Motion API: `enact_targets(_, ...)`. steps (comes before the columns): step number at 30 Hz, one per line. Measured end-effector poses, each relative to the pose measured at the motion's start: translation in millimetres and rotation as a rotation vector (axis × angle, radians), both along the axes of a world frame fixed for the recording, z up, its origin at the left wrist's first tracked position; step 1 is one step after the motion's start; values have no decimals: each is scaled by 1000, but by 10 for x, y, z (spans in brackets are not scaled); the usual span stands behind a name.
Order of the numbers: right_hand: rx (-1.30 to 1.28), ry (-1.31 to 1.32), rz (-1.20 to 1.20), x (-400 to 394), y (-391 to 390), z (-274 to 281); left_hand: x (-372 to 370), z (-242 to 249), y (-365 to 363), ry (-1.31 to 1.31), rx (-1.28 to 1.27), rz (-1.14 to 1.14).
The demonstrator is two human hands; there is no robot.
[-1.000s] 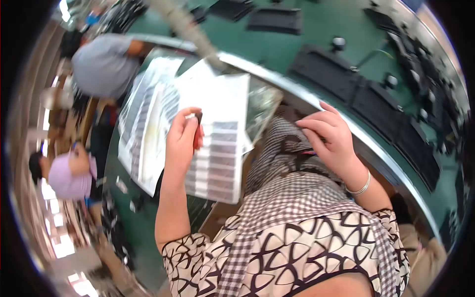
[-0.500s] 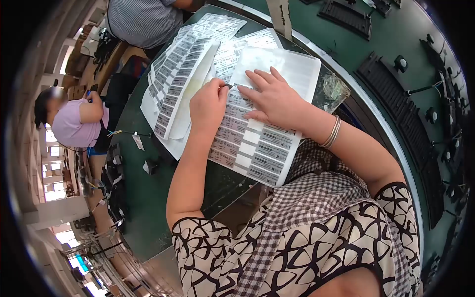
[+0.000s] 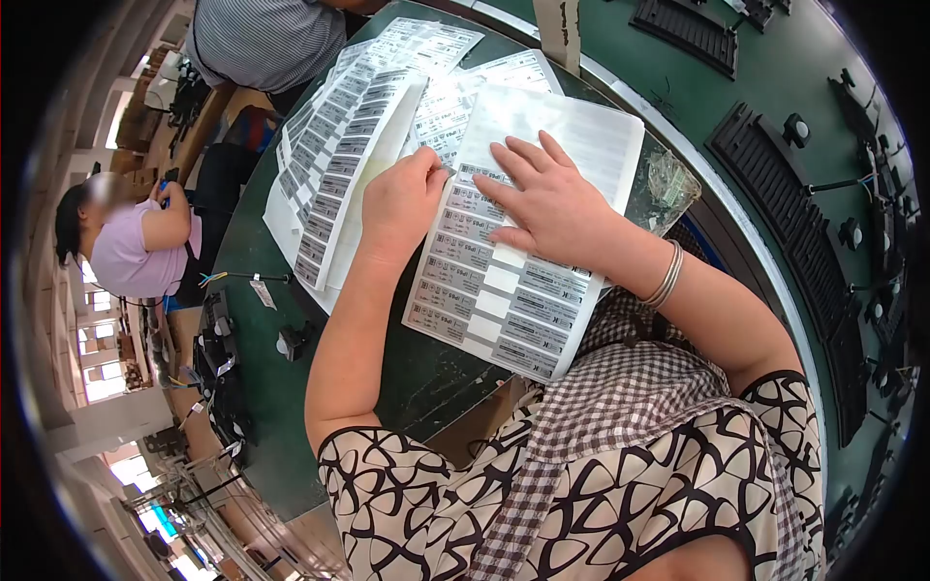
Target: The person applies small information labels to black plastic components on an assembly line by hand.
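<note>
A sheet of printed labels (image 3: 465, 254) lies slanted on the green work surface in front of me, with silver labels in its lower part and bare pale backing higher up. My left hand (image 3: 402, 203) is closed in a pinch at the sheet's left edge, on the end of a label (image 3: 449, 170); the fingers hide most of that end. Spread flat on the sheet, my right hand (image 3: 554, 201) presses near the uppermost labels with its fingers apart. More label sheets (image 3: 354, 160) are piled loosely beyond my left hand.
Crumpled clear plastic (image 3: 670, 184) lies right of the sheet, beside a metal-edged conveyor (image 3: 659, 102) carrying black slatted parts (image 3: 775, 208). Small black fixtures with wires (image 3: 291, 341) stand left on the green table (image 3: 281, 436). Another person (image 3: 145, 232) sits at left; a striped shirt (image 3: 262, 44) shows beyond.
The label sheet has turned slightly and shifted a little right, with my right hand on it. My left hand has moved slightly left and stays pinched. The view has shifted a little.
</note>
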State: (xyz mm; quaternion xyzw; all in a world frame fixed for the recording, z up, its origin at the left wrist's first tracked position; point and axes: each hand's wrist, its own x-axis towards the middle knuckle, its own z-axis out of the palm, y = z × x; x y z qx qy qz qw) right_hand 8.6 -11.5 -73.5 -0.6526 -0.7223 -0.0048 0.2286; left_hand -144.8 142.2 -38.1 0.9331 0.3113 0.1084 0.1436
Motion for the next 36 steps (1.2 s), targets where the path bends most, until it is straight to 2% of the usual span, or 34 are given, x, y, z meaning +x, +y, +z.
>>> enact_targets(5,0,20,8,-2,-3,15,51,154,44,89,-92,-37)
enact_targets(11,-13,75,6,17,19,96,45,126,51,60,-131,-30)
enact_targets(16,-88,187,-55,104,116,234,51,-24,-66,-54,6,55)
enact_targets(19,-326,271,-50,229,238,421,2,-89,-157,-147,327,-157)
enact_targets(21,-279,313,-7,331,293,328,-23,125,-534,-221,294,-401)
enact_targets(24,-330,381,0,393,300,396,-93,613,-1277,-257,29,-792)
enact_targets(25,-369,403,-5,396,293,435,-114,674,-1433,-328,-188,-945)
enact_targets(27,-358,493,-3,440,309,409,-113,903,-1507,-370,-473,-958)
enact_targets(29,-275,685,-41,530,250,335,-143,955,-1402,-501,-825,-625)
enact_targets(30,-187,824,-75,646,181,286,-144,1012,-1388,-443,-808,-332)
enact_targets(31,-96,962,-107,768,86,257,-102,979,-1337,-413,-689,-110)
enact_targets(32,39,1196,-197,865,-92,300,-56,947,-1253,-464,-617,-10)
enact_targets(33,180,1302,-277,957,-300,353,-32,893,-1165,-535,-552,68)
enact_targets(35,194,1547,-420,1043,-810,408,23,895,-1078,-570,-373,127)
enact_targets(36,189,1598,-409,1071,-1045,303,89,934,-1099,-556,-285,110)
